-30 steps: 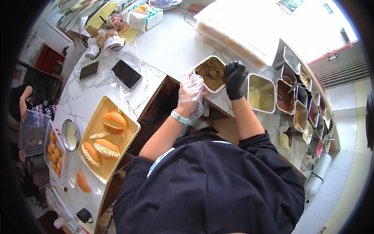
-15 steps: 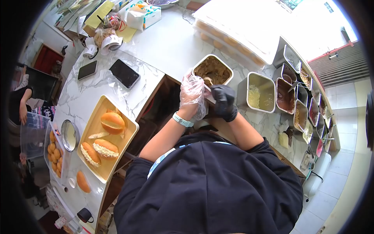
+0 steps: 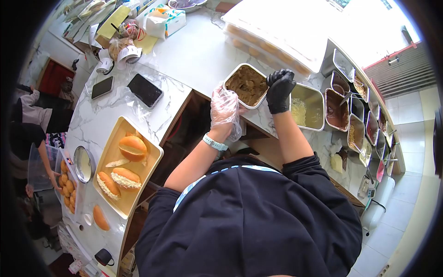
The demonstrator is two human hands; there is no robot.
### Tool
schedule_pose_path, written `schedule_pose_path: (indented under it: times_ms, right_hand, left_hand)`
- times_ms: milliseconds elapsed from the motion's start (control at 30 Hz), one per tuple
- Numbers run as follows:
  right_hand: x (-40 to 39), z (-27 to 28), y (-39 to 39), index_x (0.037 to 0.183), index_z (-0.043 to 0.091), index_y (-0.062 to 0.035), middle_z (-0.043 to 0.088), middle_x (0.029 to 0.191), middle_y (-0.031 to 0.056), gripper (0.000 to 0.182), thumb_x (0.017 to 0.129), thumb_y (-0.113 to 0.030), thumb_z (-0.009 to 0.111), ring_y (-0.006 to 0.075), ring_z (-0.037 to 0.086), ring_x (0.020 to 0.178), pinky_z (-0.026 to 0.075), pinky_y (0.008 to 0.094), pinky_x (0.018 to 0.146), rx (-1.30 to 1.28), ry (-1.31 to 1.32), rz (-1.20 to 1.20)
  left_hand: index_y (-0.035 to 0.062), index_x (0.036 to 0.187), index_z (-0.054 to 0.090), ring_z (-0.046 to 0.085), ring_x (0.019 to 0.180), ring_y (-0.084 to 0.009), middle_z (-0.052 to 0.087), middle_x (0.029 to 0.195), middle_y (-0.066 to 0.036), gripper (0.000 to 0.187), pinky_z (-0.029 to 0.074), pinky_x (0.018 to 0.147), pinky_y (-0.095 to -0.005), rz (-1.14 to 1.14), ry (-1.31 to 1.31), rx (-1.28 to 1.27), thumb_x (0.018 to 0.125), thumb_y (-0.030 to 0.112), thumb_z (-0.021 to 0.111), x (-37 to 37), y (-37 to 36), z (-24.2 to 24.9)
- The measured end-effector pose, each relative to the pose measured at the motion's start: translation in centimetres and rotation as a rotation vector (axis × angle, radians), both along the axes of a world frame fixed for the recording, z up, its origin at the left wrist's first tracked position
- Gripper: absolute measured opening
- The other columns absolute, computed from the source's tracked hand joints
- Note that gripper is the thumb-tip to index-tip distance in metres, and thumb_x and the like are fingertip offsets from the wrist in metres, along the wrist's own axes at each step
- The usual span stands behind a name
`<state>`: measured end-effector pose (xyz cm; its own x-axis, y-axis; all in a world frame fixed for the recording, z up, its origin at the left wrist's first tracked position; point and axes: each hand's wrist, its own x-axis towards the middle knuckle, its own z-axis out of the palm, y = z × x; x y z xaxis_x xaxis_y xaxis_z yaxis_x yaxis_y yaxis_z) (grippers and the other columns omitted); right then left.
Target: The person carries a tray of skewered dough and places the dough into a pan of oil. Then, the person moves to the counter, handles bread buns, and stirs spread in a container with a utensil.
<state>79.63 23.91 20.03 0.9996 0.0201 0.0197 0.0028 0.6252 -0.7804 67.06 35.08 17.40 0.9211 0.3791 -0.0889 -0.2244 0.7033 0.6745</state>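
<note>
A square metal container (image 3: 246,85) of brown filling stands at the counter's edge. My left hand (image 3: 224,108), in a clear plastic glove, is closed at the container's near left side; what its fingers hold is hidden. In a black glove, my right hand (image 3: 280,90) is closed at the container's right rim, beside a metal container of pale shreds (image 3: 301,111). Whether something is inside the right fist cannot be made out. On a wooden tray (image 3: 150,177) to the left lie split buns (image 3: 133,147), two of them filled with pale shreds.
Two phones (image 3: 145,90) lie on the marble counter. A plastic box of buns (image 3: 272,48) stands at the back, and several topping containers (image 3: 336,109) at the right. At the far left, a person's arm (image 3: 46,159) reaches to another bun box (image 3: 69,189).
My right hand has moved up and right from beside my left hand to the container's right rim. The other person's arm now reaches into the bun box at the left.
</note>
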Motion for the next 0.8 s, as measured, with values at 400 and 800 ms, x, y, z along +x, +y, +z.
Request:
schedule_pose_path:
  times_ms: [400, 800]
  right_hand:
    - [-6.9, 1.4, 2.0, 0.057, 0.035, -0.0014, 0.037, 0.051, 0.0073, 0.032, 0.087, -0.013, 0.036, 0.0222, 0.038, 0.044, 0.032, 0.0357, 0.044, -0.690, -1.113, -0.010]
    - [0.8, 2.0, 3.6, 0.051, 0.034, -0.0051, 0.031, 0.047, -0.0021, 0.036, 0.086, -0.013, 0.039, 0.0065, 0.027, 0.044, 0.023, 0.0245, 0.042, -0.387, -0.519, 0.410]
  left_hand:
    - [0.0076, 0.114, 0.039, 0.052, 0.076, -0.0094, 0.050, 0.085, -0.001, 0.038, 0.052, 0.055, -0.0260, 0.028, 0.087, -0.008, 0.080, 0.001, 0.056, -0.2, 0.0, 0.9]
    - [0.0061, 0.119, 0.036, 0.055, 0.066, -0.0105, 0.050, 0.085, -0.003, 0.044, 0.053, 0.052, -0.0237, -0.080, 0.115, 0.117, 0.079, 0.003, 0.056, 0.7, 1.7, 0.4]
